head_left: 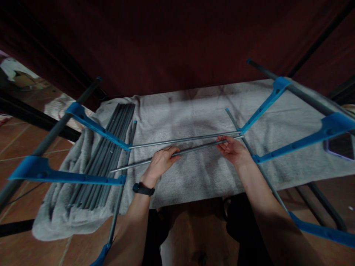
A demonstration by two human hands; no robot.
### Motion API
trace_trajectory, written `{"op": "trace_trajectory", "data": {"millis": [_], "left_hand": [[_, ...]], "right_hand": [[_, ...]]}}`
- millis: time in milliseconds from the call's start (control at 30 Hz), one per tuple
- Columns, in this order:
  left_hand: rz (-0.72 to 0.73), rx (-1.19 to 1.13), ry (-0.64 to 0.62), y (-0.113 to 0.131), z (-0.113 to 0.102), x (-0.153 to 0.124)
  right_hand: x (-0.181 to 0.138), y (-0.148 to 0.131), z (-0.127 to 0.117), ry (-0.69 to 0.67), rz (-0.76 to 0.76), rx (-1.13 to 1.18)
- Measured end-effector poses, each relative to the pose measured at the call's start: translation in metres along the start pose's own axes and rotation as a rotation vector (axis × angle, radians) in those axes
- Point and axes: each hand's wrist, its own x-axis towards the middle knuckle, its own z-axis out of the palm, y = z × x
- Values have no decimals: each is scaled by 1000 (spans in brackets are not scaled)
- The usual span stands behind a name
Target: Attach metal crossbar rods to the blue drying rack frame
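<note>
Both my hands hold one thin grey metal rod (194,148) that slants across a grey towel (199,177). My left hand (161,162) is closed round the rod near its middle; a black watch sits on that wrist. My right hand (231,149) pinches the rod near its right end, close to a blue plastic bracket (260,107). A second grey rod (183,140) lies just beyond, spanning from the left blue bracket (102,131) to the right one.
A bundle of several grey rods (108,155) lies on the towel's left part. Blue brackets and grey tubes of a rack frame stand on both sides. A phone (340,146) rests at the right edge. Reddish tiled floor lies below.
</note>
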Motion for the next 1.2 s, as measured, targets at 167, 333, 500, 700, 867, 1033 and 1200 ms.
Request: {"op": "trace_trajectory", "data": {"millis": [167, 333, 500, 700, 867, 1033, 1200], "left_hand": [[-25, 34, 34, -11, -5, -3], [-65, 131, 55, -21, -12, -6], [-90, 177, 75, -25, -16, -7], [-137, 212, 87, -30, -19, -9], [-146, 252, 96, -37, -16, -12], [-118, 234, 71, -35, -15, -11], [-119, 217, 26, -31, -14, -8]], "right_hand": [[4, -5, -5, 90, -65, 39], [7, -17, -13, 170, -96, 64], [6, -26, -16, 225, -107, 84], [1, -38, -17, 281, -112, 129], [-2, -42, -17, 235, -101, 115], [-4, -36, -13, 132, -44, 92], [-3, -30, -11, 92, -9, 74]]}}
